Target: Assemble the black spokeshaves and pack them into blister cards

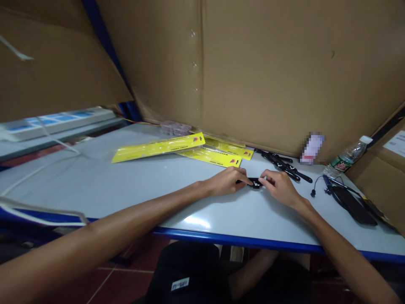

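A small black item with a shiny middle (255,184) is between my two hands, just above the white tabletop. My left hand (230,180) is closed on its left end, fingers bent over it. At its right end, my right hand (278,185) pinches with thumb and forefinger. Behind my right hand lies a pile of black strap-like pieces (283,165). Yellow printed packages (161,146) overlap one another behind my left hand.
A clear bottle with a white cap (346,158) leans at the back right. Earphones (313,193) and a black phone-like slab (354,204) lie at the right. A power strip (57,122) sits far left. Cardboard (253,76) walls the table's back.
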The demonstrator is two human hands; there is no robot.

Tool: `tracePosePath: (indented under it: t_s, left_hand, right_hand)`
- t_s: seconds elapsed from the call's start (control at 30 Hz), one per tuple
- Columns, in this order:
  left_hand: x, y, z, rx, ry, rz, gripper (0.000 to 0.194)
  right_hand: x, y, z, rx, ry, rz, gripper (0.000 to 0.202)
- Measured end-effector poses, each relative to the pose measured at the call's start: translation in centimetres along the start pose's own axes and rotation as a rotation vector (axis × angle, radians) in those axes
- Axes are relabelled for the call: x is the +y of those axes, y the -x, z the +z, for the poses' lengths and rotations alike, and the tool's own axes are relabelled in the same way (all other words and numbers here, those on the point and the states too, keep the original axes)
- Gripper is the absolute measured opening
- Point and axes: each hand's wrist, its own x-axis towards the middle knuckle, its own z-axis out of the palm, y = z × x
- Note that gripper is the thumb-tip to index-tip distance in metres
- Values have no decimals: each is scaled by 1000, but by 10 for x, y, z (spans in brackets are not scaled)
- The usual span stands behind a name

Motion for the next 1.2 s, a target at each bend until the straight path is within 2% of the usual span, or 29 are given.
tracePosePath:
  t_s: [0.03,0.13,0.2,0.3,0.37,0.47,0.53,0.6,0.7,0.83,0.93,1.03,1.2]
  left_hand:
    - [0,0,0,-2,-3,1,33]
    - [-1,0,-1,-6,-25,5,30]
    - [-1,0,-1,-9,-44,9,30]
    - [1,0,-1,-10,-65,10,29]
    - [3,0,-1,3,-57,-18,27]
    - [6,0,-1,30,12,-116,28]
    - [9,0,0,35,60,-152,26]
    - [12,0,0,23,76,-142,23]
    - [15,-1,-1,4,58,-125,19]
    - [16,-1,-2,-12,36,-135,17]
    - [17,-2,-3,-32,22,-141,18]
    - [17,-3,-3,-27,17,-139,19]
    - [16,-3,-3,-26,19,-131,21]
  right_hand:
    - [1,1,-1,-31,9,-37,21]
    - [4,1,-3,-136,12,-139,40]
    - [3,1,-3,-152,15,-148,38]
    - [0,-2,1,-93,52,-65,21]
    - [-3,-3,5,-63,130,-25,23]
    - [-8,-4,11,-85,255,-54,25]
    - [-11,-6,16,-91,303,-19,28]
    - [-12,-9,19,-88,279,88,33]
    - [-8,-14,15,-88,89,184,41]
    - [1,-13,-4,-58,-71,25,17]
    - [3,-9,-13,-141,-27,-89,19]
    - [-1,-7,-11,-166,72,-112,9]
    - [-8,-8,6,-139,206,-36,32]
